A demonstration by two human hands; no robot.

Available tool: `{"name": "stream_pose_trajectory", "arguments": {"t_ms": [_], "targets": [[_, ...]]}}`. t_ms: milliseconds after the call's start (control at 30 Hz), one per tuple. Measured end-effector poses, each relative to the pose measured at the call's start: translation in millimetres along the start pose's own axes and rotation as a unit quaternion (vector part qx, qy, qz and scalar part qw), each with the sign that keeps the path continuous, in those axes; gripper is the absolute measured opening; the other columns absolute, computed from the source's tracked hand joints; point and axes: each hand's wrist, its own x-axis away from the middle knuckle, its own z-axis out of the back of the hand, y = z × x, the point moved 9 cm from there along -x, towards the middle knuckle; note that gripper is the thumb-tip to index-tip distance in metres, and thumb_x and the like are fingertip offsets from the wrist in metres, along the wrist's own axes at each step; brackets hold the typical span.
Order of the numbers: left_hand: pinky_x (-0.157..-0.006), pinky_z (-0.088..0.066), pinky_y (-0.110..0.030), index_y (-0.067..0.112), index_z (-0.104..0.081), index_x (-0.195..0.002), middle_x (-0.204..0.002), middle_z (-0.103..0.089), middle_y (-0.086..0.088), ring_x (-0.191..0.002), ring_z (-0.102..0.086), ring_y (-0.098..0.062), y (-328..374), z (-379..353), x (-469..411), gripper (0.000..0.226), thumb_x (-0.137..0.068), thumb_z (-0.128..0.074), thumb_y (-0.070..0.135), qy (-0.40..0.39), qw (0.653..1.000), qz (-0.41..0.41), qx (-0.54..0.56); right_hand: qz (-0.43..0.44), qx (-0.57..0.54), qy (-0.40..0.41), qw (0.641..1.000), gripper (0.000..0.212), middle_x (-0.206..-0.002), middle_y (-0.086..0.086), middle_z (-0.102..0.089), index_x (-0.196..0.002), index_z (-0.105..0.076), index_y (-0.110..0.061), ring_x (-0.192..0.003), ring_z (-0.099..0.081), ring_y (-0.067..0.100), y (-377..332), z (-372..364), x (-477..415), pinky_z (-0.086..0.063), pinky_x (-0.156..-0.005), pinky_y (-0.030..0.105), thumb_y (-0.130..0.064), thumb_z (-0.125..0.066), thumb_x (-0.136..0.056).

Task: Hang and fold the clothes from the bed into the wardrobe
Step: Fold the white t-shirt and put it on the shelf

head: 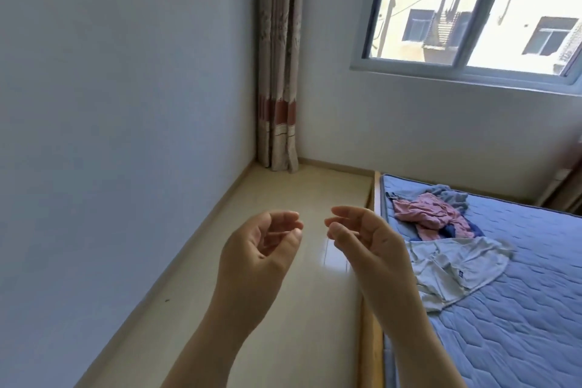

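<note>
- Step in hand: by my reading, the approach to the bed, before any garment is picked up; I see nothing hung or folded
- Left hand (261, 249): raised in front of me over the floor (283, 324), palm turned inward, fingers loosely curled, holding nothing
- Right hand (365, 242): raised just beside the left, not touching it, fingers likewise loosely curled, empty
- Bed (519, 324): to my right, a bare blue quilted mattress in a wooden frame
- Pale shirt (456, 264): nearest garment, spread half flat near the mattress's left edge, creased, with a small dark label showing
- Pink garment (425, 214): crumpled heap just beyond the pale shirt
- Blue-grey garment (447, 195): bunched behind the pink one; a dark blue piece (450, 230) shows under the pink heap
- Wardrobe: not in view
- Next move, as I judge it: turn right, lower both hands to the pale shirt and pinch it at two points; limp cloth will sag, so lift it clear of its neighbours
- Also present: curtain (278, 72) in the corner, window (472, 9) above the bed
</note>
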Motion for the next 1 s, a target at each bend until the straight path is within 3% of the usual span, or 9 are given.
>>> {"name": "stream_pose_trajectory", "arguments": {"t_ms": [233,433,600,1000], "targets": [[-0.072,-0.051,-0.009,0.028,-0.069,-0.099,-0.091,-0.073,0.018,-0.087,-0.068,0.000,-4.7,-78.2,-103.4,0.016,-0.089,-0.066,0.017,-0.074,0.997,-0.035,-0.006,0.011,0.029,0.070,0.997,0.019,-0.094,-0.003,-0.074,-0.104,-0.067,-0.025,-0.088,-0.070,0.011,23.5,56.5,-88.1,-0.058,-0.080,0.029,-0.015,-0.067,-0.088],[-0.071,-0.053,-0.012,0.027,-0.071,-0.096,-0.089,-0.075,0.013,-0.085,-0.070,-0.004,-42.0,-146.7,-169.9,0.017,-0.087,-0.067,0.013,-0.159,0.987,-0.011,0.033,-0.046,0.065,0.141,0.987,0.017,-0.093,-0.002,-0.074,-0.105,-0.068,-0.022,-0.088,-0.070,0.010,71.8,105.5,-136.3,-0.057,-0.080,0.029,-0.016,-0.067,-0.089],[-0.068,-0.050,-0.011,0.028,-0.071,-0.094,-0.090,-0.075,0.012,-0.083,-0.069,-0.004,-79.4,-197.4,-238.4,0.019,-0.087,-0.068,0.011,-0.237,0.970,-0.006,0.055,-0.076,0.089,0.210,0.971,0.015,-0.090,-0.009,-0.074,-0.098,-0.069,-0.028,-0.084,-0.070,0.005,114.7,130.2,-180.7,-0.053,-0.068,0.018,-0.017,-0.068,-0.089],[-0.066,-0.050,-0.011,0.027,-0.072,-0.091,-0.089,-0.075,0.010,-0.079,-0.070,-0.005,-131.8,-290.4,-405.2,0.018,-0.087,-0.068,0.010,-0.386,0.919,-0.002,0.083,-0.169,0.106,0.365,0.909,0.013,-0.095,-0.001,-0.074,-0.098,-0.070,-0.025,-0.091,-0.069,0.012,176.8,165.5,-283.0,-0.054,-0.080,0.027,-0.015,-0.067,-0.090]]}}
